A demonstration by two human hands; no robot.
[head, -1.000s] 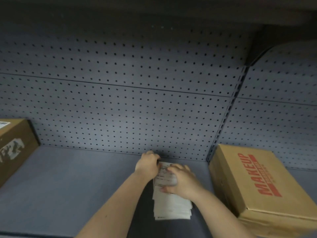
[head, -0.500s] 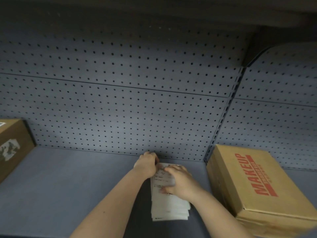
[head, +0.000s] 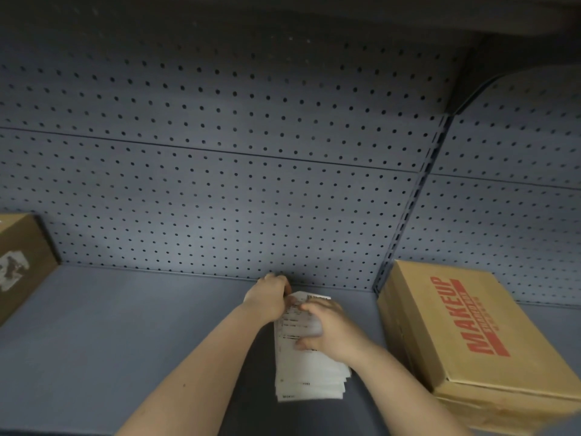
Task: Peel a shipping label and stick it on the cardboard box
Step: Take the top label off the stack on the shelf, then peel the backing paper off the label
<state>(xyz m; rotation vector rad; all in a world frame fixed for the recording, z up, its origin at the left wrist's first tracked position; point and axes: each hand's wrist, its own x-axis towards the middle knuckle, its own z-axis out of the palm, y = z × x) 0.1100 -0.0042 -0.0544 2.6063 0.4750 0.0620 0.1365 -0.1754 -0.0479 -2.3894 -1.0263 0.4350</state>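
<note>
A stack of white shipping labels (head: pixel 309 372) lies on the blue shelf (head: pixel 125 335), fanned at its near end. My left hand (head: pixel 268 298) pinches the far left corner of the top label. My right hand (head: pixel 330 330) rests on the stack with fingers spread over the printed part and presses it down. A cardboard box (head: pixel 481 338) with red MAKEUP lettering on its lid sits to the right of the stack, close to my right forearm.
A second cardboard box (head: pixel 22 262) with a torn label patch stands at the left edge of the shelf. A blue pegboard wall (head: pixel 235 199) closes the back. A slotted upright (head: pixel 408 209) divides two bays. An upper shelf hangs overhead.
The view has shifted slightly right and down. Both hands stay on the label stack, my left fingers working at its far corner.
</note>
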